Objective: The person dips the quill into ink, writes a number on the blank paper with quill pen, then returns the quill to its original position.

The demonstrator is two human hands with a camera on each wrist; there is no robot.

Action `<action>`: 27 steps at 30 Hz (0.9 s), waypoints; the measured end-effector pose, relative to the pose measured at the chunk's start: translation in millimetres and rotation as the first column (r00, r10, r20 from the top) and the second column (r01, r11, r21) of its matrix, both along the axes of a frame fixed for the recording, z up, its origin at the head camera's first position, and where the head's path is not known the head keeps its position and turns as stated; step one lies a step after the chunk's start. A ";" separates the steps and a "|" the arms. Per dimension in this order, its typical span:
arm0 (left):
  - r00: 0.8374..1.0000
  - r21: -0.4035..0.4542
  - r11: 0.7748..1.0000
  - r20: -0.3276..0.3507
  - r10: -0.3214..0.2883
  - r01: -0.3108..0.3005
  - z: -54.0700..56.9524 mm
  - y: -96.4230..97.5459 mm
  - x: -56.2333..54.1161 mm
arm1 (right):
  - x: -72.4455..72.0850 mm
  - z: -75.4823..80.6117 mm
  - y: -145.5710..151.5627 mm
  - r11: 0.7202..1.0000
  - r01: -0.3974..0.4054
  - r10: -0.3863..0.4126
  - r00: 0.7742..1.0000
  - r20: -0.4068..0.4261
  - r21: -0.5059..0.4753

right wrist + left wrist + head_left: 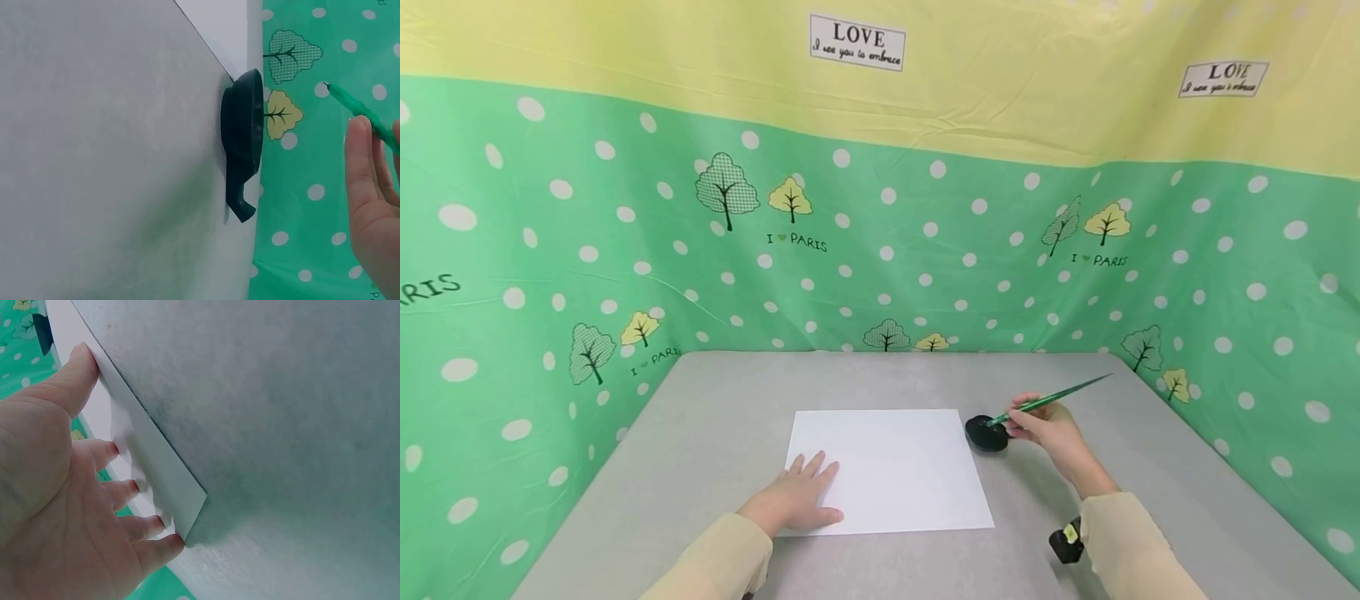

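My left hand [801, 496] rests with spread fingers on the left part of a white sheet of paper [902, 467]. In the left wrist view, the fingertips touch the paper [159, 469] near its corner. My right hand [1045, 429] pinches a slender green paintbrush [1048, 400], its handle slanting up to the right. The brush's lower end overlaps a shallow black dish [981, 437] in the head view. Seen from the right wrist, the brush tip [334, 90] is up in the air, apart from the dish [244, 125], which has a short handle.
The dish stands just beyond the paper's right edge on a grey table [722, 392]. A black device with a yellow label [1066, 542] sits beside my right sleeve [1135, 542]. Green and yellow patterned cloth [910, 225] surrounds the table at the back and sides.
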State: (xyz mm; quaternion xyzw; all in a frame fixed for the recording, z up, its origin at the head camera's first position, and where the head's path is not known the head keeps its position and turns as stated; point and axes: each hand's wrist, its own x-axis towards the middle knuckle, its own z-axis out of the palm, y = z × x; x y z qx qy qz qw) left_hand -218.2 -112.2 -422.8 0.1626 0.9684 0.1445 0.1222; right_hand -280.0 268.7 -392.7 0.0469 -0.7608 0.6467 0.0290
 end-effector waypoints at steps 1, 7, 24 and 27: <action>1.000 0.003 1.000 0.001 0.000 0.000 0.3 0.0 0.0 | -0.8 -0.7 -0.5 1.000 0.003 -0.003 1.000 0.011 -0.016; 1.000 0.020 1.000 0.005 0.009 -0.010 3.9 -3.3 3.1 | -5.5 -7.4 -5.7 0.998 0.025 -0.021 0.996 0.083 -0.054; 1.000 0.024 1.000 -0.004 -0.006 0.006 4.4 -3.3 3.2 | -8.4 -23.3 -13.0 0.983 0.175 -0.178 0.982 0.067 0.046; 1.000 0.022 1.000 -0.005 -0.009 0.009 4.6 -2.5 3.1 | -8.9 -24.7 -12.3 0.981 0.185 -0.189 0.980 0.061 0.066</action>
